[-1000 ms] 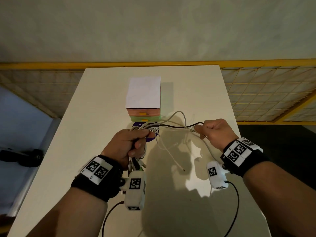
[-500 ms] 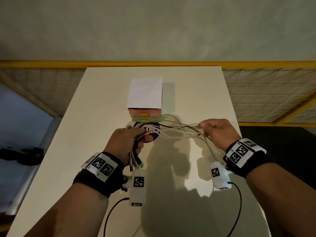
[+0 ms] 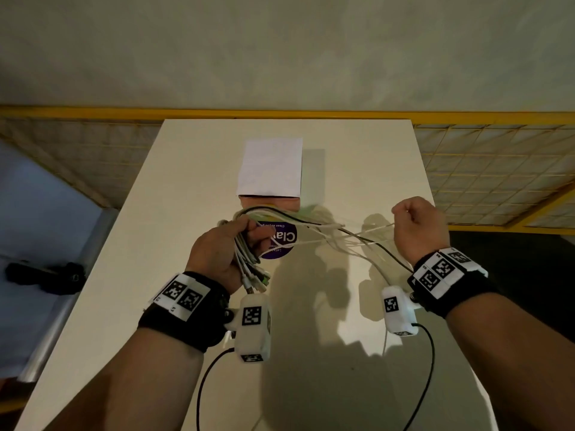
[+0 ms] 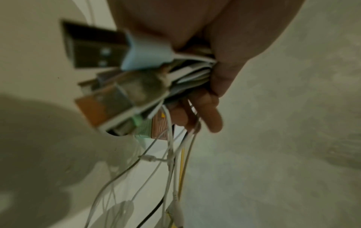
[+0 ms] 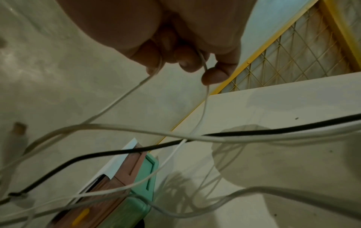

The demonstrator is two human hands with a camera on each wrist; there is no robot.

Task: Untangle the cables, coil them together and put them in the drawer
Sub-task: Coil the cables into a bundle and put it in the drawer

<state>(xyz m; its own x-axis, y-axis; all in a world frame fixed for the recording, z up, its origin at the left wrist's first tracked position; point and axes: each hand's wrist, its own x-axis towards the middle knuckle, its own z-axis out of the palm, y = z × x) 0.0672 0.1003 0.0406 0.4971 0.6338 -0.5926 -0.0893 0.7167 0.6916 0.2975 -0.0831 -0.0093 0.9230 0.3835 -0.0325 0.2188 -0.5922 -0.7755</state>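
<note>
Cables (image 3: pixel 249 262) sit bunched in the left hand (image 3: pixel 217 256), fingers curled tight around the plug ends, held up over the near table (image 3: pixel 342 384). Right hand (image 3: pixel 417 231) pinches one thin white strand (image 5: pixel 203 98), drawing it rightward. It crosses a black cable (image 5: pixel 254 132); pull hard and that crossing could cinch into a knot. Beyond them waits the drawer unit (image 3: pixel 269 200).

Cables (image 3: pixel 249 259), mostly white plus one black, hanging bunched with USB plugs (image 4: pixel 109 86) pointing down, strands spreading rightward above the table, crossing and tangling. Small drawer unit (image 3: pixel 269 202), white-topped with pink and green fronts, standing shut just behind the cables.
</note>
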